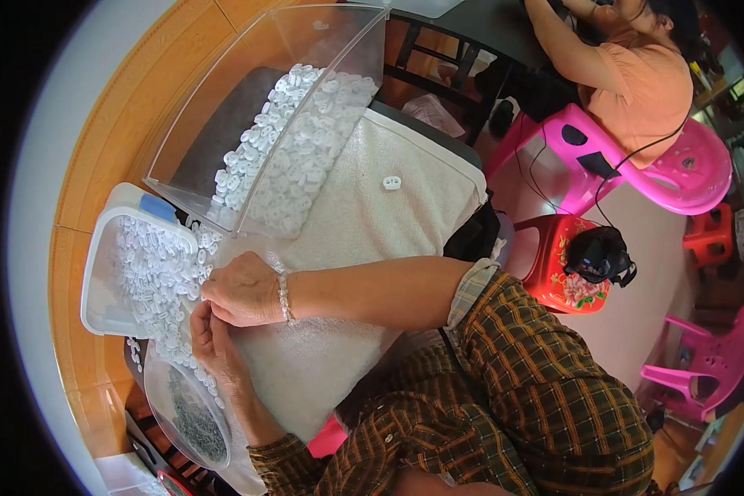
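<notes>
Small white rounded plastic pieces (161,299) heap just left of bare left hand (217,345) and right hand (246,289), fingers curled, can't tell if clamped.

At right, pale floor (641,281), 2 pink chairs (715,360), 2 red stools (548,248) — orange panelling (70,289) left.

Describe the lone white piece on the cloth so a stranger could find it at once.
Find the large clear bin at the far side, holding heaped white pieces. To its right spreads a pale cloth. On the cloth's far half, one small white piece with rounded corners lies by itself, touching none of the others.
</notes>
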`<action>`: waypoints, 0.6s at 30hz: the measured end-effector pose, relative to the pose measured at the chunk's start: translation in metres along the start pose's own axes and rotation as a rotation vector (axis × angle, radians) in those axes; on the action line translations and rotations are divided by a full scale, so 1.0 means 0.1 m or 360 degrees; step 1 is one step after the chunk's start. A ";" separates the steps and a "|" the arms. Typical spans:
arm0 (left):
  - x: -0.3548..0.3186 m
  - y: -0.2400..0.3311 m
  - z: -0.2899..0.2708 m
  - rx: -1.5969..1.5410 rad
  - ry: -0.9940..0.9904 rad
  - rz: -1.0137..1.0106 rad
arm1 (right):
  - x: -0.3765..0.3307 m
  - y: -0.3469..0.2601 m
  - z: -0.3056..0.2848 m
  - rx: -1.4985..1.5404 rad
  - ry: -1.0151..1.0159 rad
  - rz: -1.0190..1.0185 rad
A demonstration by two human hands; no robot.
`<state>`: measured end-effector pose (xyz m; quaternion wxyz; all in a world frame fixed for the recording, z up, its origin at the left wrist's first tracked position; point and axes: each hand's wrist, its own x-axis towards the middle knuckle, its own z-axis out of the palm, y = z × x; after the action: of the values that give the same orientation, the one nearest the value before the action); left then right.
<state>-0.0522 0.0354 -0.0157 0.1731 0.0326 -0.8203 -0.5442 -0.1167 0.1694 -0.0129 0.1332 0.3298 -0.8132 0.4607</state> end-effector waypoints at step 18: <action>-0.03 0.07 0.03 -0.0013 -0.0005 -0.0048 | 0.01 -0.01 -0.02 -0.0012 -0.0092 0.0012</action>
<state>-0.0494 0.0413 -0.0109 0.1637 0.0433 -0.8177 -0.5502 -0.1172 0.1705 -0.0105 0.1091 0.3393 -0.8197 0.4484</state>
